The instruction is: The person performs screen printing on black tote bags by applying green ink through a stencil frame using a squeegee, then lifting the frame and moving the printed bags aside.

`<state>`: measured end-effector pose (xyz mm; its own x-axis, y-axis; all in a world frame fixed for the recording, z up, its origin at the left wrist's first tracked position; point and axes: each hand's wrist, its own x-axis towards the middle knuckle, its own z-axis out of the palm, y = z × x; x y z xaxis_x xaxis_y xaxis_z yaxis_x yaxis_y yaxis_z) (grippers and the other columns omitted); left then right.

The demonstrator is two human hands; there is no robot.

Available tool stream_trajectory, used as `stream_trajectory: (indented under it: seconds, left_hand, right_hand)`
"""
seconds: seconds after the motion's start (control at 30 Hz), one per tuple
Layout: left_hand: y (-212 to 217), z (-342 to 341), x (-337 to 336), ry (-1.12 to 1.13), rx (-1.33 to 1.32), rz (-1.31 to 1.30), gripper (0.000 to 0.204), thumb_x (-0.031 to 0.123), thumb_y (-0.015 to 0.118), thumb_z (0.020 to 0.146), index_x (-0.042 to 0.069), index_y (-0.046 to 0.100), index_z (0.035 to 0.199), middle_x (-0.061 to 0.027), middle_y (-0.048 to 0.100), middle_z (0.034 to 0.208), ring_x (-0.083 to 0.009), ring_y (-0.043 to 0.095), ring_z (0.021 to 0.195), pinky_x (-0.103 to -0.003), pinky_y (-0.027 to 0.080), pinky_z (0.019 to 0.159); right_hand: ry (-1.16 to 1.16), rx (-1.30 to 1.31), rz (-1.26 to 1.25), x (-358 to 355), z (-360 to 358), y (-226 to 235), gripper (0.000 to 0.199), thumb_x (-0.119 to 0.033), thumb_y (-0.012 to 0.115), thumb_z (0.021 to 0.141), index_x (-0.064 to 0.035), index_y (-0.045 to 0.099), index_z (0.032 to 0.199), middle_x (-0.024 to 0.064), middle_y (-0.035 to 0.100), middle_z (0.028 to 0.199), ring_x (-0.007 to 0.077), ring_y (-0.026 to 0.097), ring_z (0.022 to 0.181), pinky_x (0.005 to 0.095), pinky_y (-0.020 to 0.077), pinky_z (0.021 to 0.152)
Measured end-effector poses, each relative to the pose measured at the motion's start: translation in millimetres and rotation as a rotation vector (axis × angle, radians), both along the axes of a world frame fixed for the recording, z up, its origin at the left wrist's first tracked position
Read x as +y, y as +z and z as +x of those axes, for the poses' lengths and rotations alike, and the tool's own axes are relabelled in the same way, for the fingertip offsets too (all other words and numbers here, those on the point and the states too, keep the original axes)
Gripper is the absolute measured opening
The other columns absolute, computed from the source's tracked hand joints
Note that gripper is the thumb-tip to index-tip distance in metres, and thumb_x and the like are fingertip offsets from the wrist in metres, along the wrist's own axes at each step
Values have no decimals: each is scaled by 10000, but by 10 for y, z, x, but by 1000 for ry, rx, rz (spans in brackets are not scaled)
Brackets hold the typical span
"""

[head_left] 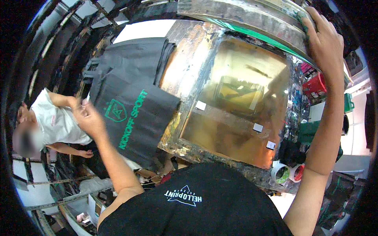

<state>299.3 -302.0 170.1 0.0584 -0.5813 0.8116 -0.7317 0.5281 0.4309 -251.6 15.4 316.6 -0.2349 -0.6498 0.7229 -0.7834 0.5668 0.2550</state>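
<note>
My right hand [323, 37] is closed over the edge of a raised wooden screen-printing frame [252, 21], whose underside shows a green strip. At the left, my left hand [89, 120] is beside the edge of a black fabric bag [157, 104] printed in green with a shield emblem and lettering. Its fingers look bent but are smeared by motion, so whether they grip the bag does not show. This bag lies askew over a stack of black bags [130, 55]. Below the raised frame is a shiny amber printing board [236, 122] with several small white tabs.
Another person [59, 122] in a white shirt stands at the left, close to my left hand. Two tape rolls [280, 173] are at the table's near right corner. A red container [314, 86] stands beyond the right side. Paint stains the wooden table [189, 51].
</note>
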Motion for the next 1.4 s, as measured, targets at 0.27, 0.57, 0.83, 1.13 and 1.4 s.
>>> stream_trajectory:
  seconds: [0.27, 0.57, 0.83, 1.13, 1.4]
  left_hand:
    - [-843, -1756, 345, -471, -439, 246, 290, 294, 706, 955, 16, 718, 1038, -197, 715, 1039, -347, 700, 973, -443, 560, 801]
    - [-1314, -1906, -578, -36, -845, 514, 450, 379, 780, 877, 19, 608, 1086, -194, 717, 1054, -380, 715, 981, -480, 591, 814]
    - [-1009, -1560, -779, -272, -686, 463, 251, 275, 612, 969, 29, 650, 929, -256, 710, 944, -483, 670, 937, -573, 525, 830]
    - [-499, -2989, 914, -842, -776, 618, 266, 303, 590, 988, 48, 638, 1047, -273, 700, 965, -501, 653, 949, -576, 523, 819]
    - [-1515, -4192, 2327, -1258, -702, 468, 414, 415, 534, 1025, 72, 633, 1236, -284, 615, 1291, -468, 564, 1237, -583, 423, 1062]
  right_hand:
    - [-13, -19, -25, 45, -17, 21, 451, -426, 487, 1035, -149, 625, 1363, 154, 675, 1256, 337, 625, 1187, 492, 446, 978]
    - [23, -6, -91, -7, 234, 45, 420, -440, 500, 1009, -132, 647, 1254, 186, 686, 1102, 373, 634, 1129, 550, 410, 965]
    - [-24, -61, -31, -40, 289, 88, 407, -405, 504, 1023, -147, 618, 1316, 150, 682, 1133, 340, 628, 1111, 484, 416, 890]
    - [-54, -162, -21, 2, 374, 169, 369, -423, 495, 1008, -129, 621, 1193, 128, 640, 1008, 307, 597, 1022, 474, 406, 900]
    - [-126, -366, 122, -112, 593, 372, 375, -403, 371, 1044, -100, 591, 1048, 50, 549, 861, 187, 494, 840, 418, 418, 870]
